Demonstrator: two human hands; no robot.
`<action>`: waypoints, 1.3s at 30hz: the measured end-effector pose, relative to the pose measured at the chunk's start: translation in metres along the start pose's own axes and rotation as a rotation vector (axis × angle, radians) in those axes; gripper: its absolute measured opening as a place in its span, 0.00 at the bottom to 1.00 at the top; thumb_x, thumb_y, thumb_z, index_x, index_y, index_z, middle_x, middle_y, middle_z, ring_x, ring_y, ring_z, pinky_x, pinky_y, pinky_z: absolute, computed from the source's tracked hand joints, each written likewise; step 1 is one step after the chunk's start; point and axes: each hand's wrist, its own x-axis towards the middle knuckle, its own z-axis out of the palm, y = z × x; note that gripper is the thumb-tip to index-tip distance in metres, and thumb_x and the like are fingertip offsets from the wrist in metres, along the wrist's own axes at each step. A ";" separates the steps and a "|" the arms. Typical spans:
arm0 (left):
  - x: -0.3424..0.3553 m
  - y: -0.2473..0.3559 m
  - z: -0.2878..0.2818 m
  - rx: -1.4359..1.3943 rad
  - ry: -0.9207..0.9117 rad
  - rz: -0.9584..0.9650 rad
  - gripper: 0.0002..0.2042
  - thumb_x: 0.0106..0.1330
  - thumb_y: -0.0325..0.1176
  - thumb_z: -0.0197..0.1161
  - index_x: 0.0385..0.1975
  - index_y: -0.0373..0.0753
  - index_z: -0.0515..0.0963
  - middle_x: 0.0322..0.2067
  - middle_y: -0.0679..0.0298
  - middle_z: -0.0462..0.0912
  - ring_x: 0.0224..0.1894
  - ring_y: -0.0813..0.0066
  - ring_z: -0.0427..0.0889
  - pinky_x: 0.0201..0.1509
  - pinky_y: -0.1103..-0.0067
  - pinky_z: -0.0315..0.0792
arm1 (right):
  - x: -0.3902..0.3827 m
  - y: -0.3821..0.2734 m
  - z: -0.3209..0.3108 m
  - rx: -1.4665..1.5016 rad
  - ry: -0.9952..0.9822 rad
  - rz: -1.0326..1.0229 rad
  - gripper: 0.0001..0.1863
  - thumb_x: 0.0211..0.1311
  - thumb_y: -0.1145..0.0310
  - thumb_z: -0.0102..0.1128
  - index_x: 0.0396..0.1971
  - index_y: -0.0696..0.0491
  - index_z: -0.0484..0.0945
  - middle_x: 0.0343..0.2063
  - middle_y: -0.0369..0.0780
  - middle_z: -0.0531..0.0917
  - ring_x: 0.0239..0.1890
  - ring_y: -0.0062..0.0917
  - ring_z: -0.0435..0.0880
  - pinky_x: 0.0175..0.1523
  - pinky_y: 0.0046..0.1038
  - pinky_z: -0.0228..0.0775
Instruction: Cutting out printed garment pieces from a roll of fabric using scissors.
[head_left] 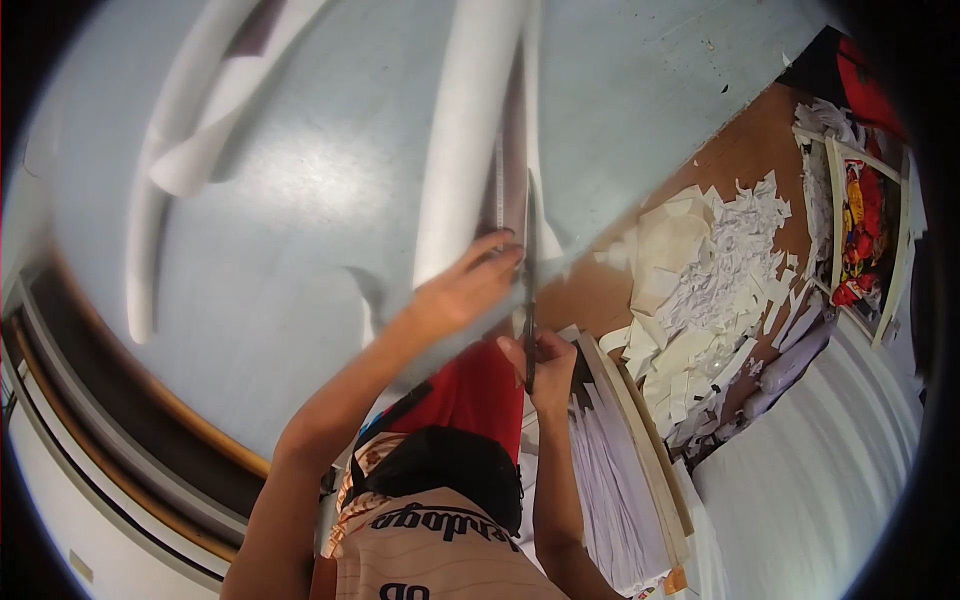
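Note:
A long white sheet (468, 130) lies partly rolled on the pale blue table, its dark inner side showing along the open strip. My left hand (465, 290) is at the near end of this roll, its fingers closed at the sheet's edge. Just nearer to me and to the right, my right hand (545, 365) grips dark, long-bladed scissors (531, 270) by the handle end. The blades point away from me along the strip's right edge, close to my left fingertips. Motion blurs the blades, so how far they are apart does not show.
Another curled white sheet (170, 170) lies on the table (300, 270) at the far left. Right of the table edge, paper scraps (725, 270) heap on the brown floor (590, 295). Stacked white sheets (615, 480), a framed colourful picture (865, 230) and white wrapped material (820, 470) are nearby.

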 end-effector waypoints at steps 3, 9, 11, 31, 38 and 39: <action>-0.004 -0.001 -0.003 -0.005 0.002 -0.011 0.10 0.48 0.22 0.67 0.33 0.29 0.83 0.50 0.52 0.83 0.62 0.52 0.79 0.64 0.70 0.79 | 0.007 -0.018 0.009 0.030 0.026 0.019 0.18 0.56 0.66 0.82 0.20 0.56 0.77 0.16 0.26 0.72 0.19 0.07 0.64 0.24 0.16 0.49; -0.004 0.001 -0.005 -0.038 -0.042 -0.041 0.13 0.51 0.23 0.64 0.38 0.28 0.82 0.53 0.50 0.81 0.63 0.50 0.78 0.68 0.67 0.76 | 0.021 -0.035 0.016 0.046 0.018 -0.001 0.17 0.57 0.69 0.80 0.22 0.57 0.76 0.15 0.28 0.73 0.17 0.08 0.66 0.21 0.17 0.52; -0.003 0.001 -0.008 -0.043 -0.060 -0.037 0.13 0.52 0.17 0.72 0.38 0.26 0.83 0.51 0.54 0.83 0.57 0.52 0.82 0.59 0.67 0.80 | 0.025 -0.044 0.020 0.084 0.025 -0.013 0.17 0.57 0.69 0.80 0.22 0.58 0.76 0.15 0.28 0.74 0.15 0.08 0.66 0.20 0.17 0.52; -0.002 -0.004 -0.009 -0.163 -0.108 -0.047 0.17 0.50 0.14 0.71 0.42 0.22 0.80 0.48 0.47 0.84 0.55 0.48 0.84 0.58 0.64 0.81 | 0.047 -0.063 0.044 0.258 0.088 -0.077 0.15 0.60 0.69 0.78 0.24 0.58 0.78 0.15 0.30 0.75 0.13 0.10 0.70 0.16 0.17 0.57; -0.002 -0.005 -0.007 -0.054 -0.106 0.043 0.16 0.50 0.15 0.72 0.40 0.23 0.82 0.45 0.49 0.84 0.55 0.49 0.84 0.58 0.66 0.82 | 0.057 -0.068 0.042 0.280 0.092 -0.064 0.17 0.59 0.67 0.79 0.24 0.58 0.77 0.14 0.30 0.75 0.12 0.10 0.71 0.16 0.17 0.57; 0.000 -0.003 -0.009 -0.076 -0.122 0.026 0.15 0.50 0.15 0.72 0.40 0.23 0.82 0.44 0.50 0.85 0.54 0.51 0.84 0.57 0.67 0.82 | 0.060 -0.068 0.040 0.284 0.087 -0.065 0.18 0.59 0.66 0.79 0.23 0.58 0.77 0.14 0.30 0.75 0.12 0.10 0.70 0.16 0.17 0.57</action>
